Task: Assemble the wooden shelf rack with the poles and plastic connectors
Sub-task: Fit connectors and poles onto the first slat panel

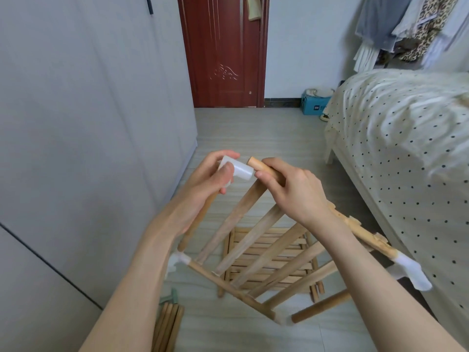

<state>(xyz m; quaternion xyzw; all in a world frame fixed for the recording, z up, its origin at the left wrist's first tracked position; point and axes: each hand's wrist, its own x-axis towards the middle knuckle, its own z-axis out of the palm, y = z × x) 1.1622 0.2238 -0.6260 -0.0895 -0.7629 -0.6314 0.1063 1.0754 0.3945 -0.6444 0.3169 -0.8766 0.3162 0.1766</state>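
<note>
Left hand (203,184) around connector (237,170)

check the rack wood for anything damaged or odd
The side rail running from the right hand down to a white connector looks rough: pale splintered or chipped bits stick out where slats join it. Motion blur keeps me from being sure.

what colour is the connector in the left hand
White, slightly translucent plastic connector, pinched in the left hand; head view.
</note>
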